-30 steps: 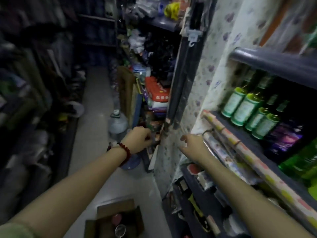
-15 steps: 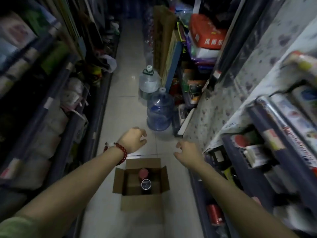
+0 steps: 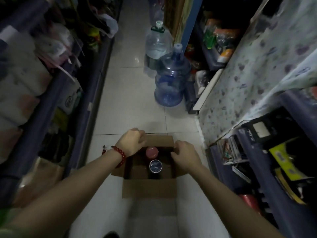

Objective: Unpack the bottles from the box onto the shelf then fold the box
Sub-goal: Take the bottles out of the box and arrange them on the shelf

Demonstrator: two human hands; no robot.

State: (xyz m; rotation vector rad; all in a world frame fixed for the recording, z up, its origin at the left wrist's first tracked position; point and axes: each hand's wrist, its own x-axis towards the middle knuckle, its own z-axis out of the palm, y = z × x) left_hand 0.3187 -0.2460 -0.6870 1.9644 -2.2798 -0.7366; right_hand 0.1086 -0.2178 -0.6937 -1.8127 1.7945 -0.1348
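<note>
— Where do we stand with the box?

— We see the cardboard box (image 3: 149, 188) on the pale tiled floor (image 3: 130, 103) of a narrow aisle, its flaps folded outward. Two bottles stand upright inside it: one with a pink cap (image 3: 151, 151) toward the far side, and one with a silvery top (image 3: 155, 166) just nearer to us, close beside it.

— And the hands?

— We find the left hand (image 3: 133, 142) over the box's far left corner, fingers curled loosely, a red bead bracelet (image 3: 120, 156) on the wrist. We cannot tell whether it touches the far flap or grips anything. The right hand (image 3: 186, 156) is at the box's right edge, fingers bent over the rim by the far right corner; whether it really holds the cardboard we cannot tell either. Neither hand has a bottle.

— What else do we have around us?

— Beyond the box, a blue water jug (image 3: 171, 79) stands on the floor with a clear water jug (image 3: 157, 43) just behind it. Dark shelving (image 3: 291, 169) with assorted goods runs along our right, beside a patterned sheet (image 3: 257, 74), and more stocked shelves (image 3: 56, 93) line our left, blurred.
</note>
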